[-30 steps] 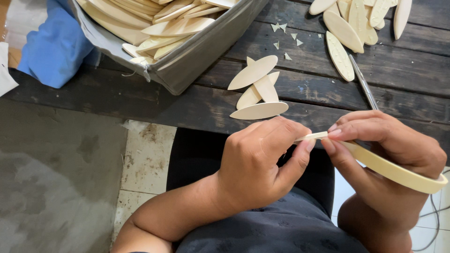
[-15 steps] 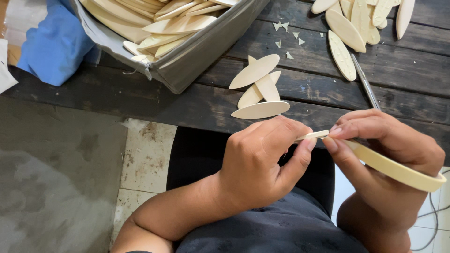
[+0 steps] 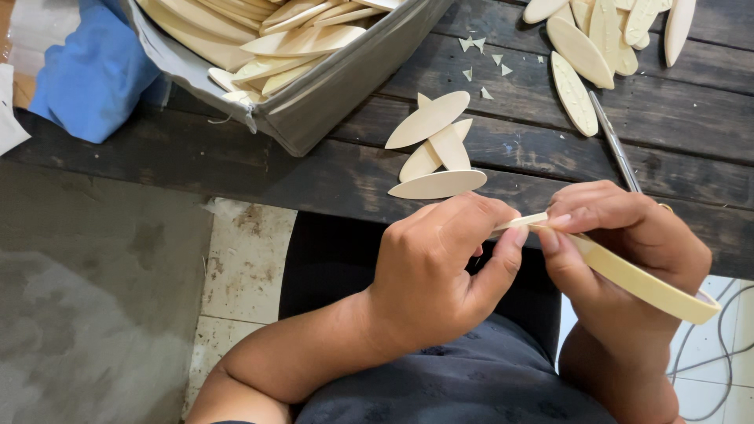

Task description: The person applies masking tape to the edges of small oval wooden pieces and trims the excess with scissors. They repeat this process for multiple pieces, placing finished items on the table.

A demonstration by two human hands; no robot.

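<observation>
Pinching one pale strip (image 3: 628,275) from both ends, the left hand (image 3: 440,267) and right hand (image 3: 628,243) are held together just below the dark tabletop (image 3: 691,118); a small tool may be hidden in the left fist. Oval slats (image 3: 437,149) lie beyond, beside a grey box (image 3: 345,86).

You have four pale oval wooden blanks (image 3: 437,185) loose at the table edge, one grey bin (image 3: 330,94) of blanks too heaped to count, one blue cloth (image 3: 90,74), and one curved strip (image 3: 636,279) between two hands.
</observation>
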